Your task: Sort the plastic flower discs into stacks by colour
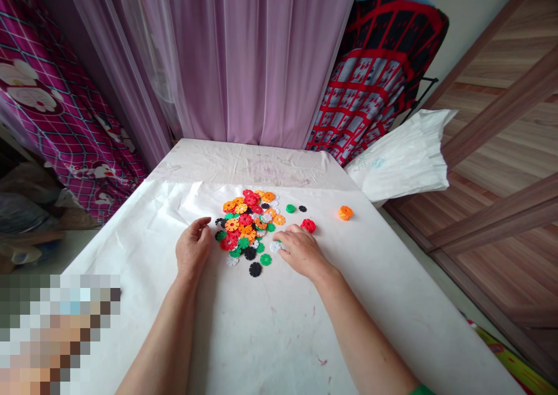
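A heap of flat plastic snowflake discs in red, orange, green, black and white lies on a white-covered table. My left hand rests on the cloth just left of the heap, fingers loosely curled and holding nothing. My right hand lies palm down at the heap's right edge, its fingertips touching a white disc. A red stack of discs sits just beyond my right hand. An orange stack stands farther right, apart from the heap.
A white plastic bag lies at the table's right rear corner. Purple curtains hang behind the table, with patterned fabric at left and a red-black one at right. Wooden floor lies to the right.
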Available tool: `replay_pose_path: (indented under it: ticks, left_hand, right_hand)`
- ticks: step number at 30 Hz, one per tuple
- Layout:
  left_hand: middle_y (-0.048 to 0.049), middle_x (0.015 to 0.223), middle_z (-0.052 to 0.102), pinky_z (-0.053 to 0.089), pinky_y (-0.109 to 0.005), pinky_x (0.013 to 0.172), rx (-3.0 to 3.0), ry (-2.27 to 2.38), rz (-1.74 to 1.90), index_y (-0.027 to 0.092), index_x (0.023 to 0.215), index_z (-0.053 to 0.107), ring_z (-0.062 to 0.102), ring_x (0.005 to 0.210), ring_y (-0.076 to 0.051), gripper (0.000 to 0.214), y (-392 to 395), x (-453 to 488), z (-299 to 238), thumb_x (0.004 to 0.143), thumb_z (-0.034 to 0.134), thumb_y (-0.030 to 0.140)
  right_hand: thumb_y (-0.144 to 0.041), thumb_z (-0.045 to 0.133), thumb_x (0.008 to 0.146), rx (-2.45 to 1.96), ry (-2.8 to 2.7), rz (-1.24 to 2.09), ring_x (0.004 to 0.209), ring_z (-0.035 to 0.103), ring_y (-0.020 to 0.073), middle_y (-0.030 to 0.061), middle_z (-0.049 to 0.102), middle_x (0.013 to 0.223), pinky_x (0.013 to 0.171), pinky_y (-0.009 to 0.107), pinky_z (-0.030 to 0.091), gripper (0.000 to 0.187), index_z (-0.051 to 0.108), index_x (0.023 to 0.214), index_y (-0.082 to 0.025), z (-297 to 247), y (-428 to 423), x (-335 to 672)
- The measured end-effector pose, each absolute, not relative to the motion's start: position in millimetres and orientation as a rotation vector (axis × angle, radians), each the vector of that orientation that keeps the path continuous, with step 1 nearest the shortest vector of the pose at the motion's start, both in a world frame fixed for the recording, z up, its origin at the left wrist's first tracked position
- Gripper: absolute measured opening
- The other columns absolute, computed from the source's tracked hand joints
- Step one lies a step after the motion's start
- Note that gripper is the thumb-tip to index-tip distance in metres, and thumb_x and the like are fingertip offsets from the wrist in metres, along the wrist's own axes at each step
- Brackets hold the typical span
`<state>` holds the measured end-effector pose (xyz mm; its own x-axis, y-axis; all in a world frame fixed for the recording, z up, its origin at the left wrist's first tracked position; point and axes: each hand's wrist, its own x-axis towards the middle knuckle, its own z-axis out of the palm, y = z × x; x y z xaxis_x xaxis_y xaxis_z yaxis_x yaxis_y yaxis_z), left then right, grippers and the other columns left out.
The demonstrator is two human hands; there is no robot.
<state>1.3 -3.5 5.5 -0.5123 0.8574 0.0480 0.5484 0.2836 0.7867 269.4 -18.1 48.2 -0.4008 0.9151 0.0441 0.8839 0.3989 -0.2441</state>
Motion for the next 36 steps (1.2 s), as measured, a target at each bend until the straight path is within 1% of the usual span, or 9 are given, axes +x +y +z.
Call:
replay_pose_path:
  ticks: [3, 8, 12, 15, 18, 21, 25, 31, 36]
  left_hand:
    - [-0.0012, 0.09, 0.075, 0.049, -0.031, 0.079, 1.252, 2.167, 1.102, 0.028, 0.109, 0.073, 0.066, 0.084, -0.02, 0.037, -4, 2, 7, 0.082, 0.048, 0.033]
    - [-0.0014, 0.09, 0.075, 0.049, -0.031, 0.079, 1.245, 2.165, 1.103, 0.027, 0.108, 0.074, 0.065, 0.083, -0.02, 0.037, -5, 3, 10, 0.082, 0.049, 0.033]
    - [-0.001, 0.089, 0.074, 0.049, -0.031, 0.078, 1.246, 2.168, 1.098, 0.027, 0.108, 0.074, 0.065, 0.081, -0.019, 0.036, -5, 3, 12, 0.082, 0.048, 0.032]
    - [-0.001, 0.09, 0.074, 0.048, -0.031, 0.079, 1.243, 2.178, 1.074, 0.027, 0.108, 0.074, 0.065, 0.083, -0.019, 0.037, -4, 3, 12, 0.083, 0.048, 0.033]
    - [-0.0012, 0.091, 0.074, 0.047, -0.031, 0.079, 1.243, 2.188, 1.047, 0.027, 0.11, 0.073, 0.065, 0.084, -0.02, 0.038, -5, 3, 13, 0.083, 0.048, 0.033]
    - [-0.0011, 0.089, 0.074, 0.046, -0.031, 0.078, 1.242, 2.189, 1.04, 0.026, 0.111, 0.073, 0.064, 0.083, -0.019, 0.039, -5, 3, 14, 0.083, 0.048, 0.033]
    - [-0.0009, 0.09, 0.074, 0.046, -0.031, 0.079, 1.235, 2.186, 1.045, 0.026, 0.111, 0.073, 0.064, 0.083, -0.019, 0.038, -5, 3, 16, 0.083, 0.048, 0.034]
    - [-0.0006, 0.092, 0.074, 0.046, -0.03, 0.079, 1.228, 2.208, 1.04, 0.027, 0.109, 0.073, 0.063, 0.084, -0.019, 0.037, -5, 4, 19, 0.083, 0.048, 0.032]
    - [-0.0003, 0.091, 0.073, 0.046, -0.03, 0.078, 1.236, 2.212, 1.028, 0.028, 0.11, 0.073, 0.063, 0.081, -0.018, 0.037, -5, 3, 16, 0.083, 0.048, 0.033]
  right_hand:
    - [-0.012, 0.065, 0.083, -1.579, -2.559, 0.283, 0.102, 0.055, 0.0209, 0.0039, 0.068, 0.092, 0.085, 0.031, 0.037, 0.022, 0.068, 0.1, -0.024, 44, -15, 268]
    - [-0.012, 0.063, 0.081, -1.575, -2.557, 0.31, 0.101, 0.056, 0.0211, 0.0038, 0.07, 0.098, 0.086, 0.032, 0.038, 0.024, 0.065, 0.102, -0.022, 38, -12, 261]
    - [-0.013, 0.066, 0.077, -1.575, -2.382, 0.339, 0.099, 0.06, 0.0197, 0.0021, 0.071, 0.099, 0.089, 0.032, 0.041, 0.025, 0.064, 0.1, -0.022, 44, -9, 281]
    - [-0.016, 0.063, 0.077, -1.629, -2.136, 0.355, 0.091, 0.063, 0.0161, 0.0002, 0.07, 0.098, 0.084, 0.029, 0.045, 0.021, 0.064, 0.096, -0.023, 51, -11, 312]
    - [-0.017, 0.06, 0.076, -1.661, -2.051, 0.41, 0.082, 0.064, 0.014, -0.0012, 0.068, 0.095, 0.077, 0.027, 0.047, 0.015, 0.065, 0.088, -0.024, 53, -18, 339]
    - [-0.017, 0.061, 0.075, -1.682, -2.087, 0.408, 0.087, 0.064, 0.0159, -0.0003, 0.069, 0.096, 0.079, 0.028, 0.046, 0.015, 0.065, 0.086, -0.024, 49, -26, 347]
    - [-0.014, 0.061, 0.075, -1.745, -2.171, 0.402, 0.093, 0.064, 0.0187, 0.002, 0.07, 0.102, 0.083, 0.032, 0.045, 0.018, 0.066, 0.089, -0.024, 46, -32, 338]
    - [-0.014, 0.06, 0.078, -1.775, -2.21, 0.404, 0.097, 0.063, 0.0188, 0.0025, 0.07, 0.104, 0.085, 0.031, 0.043, 0.019, 0.067, 0.093, -0.023, 43, -35, 331]
    - [-0.019, 0.064, 0.078, -1.841, -2.202, 0.43, 0.102, 0.064, 0.0193, 0.0032, 0.067, 0.116, 0.086, 0.029, 0.044, 0.032, 0.065, 0.11, -0.025, 39, -38, 329]
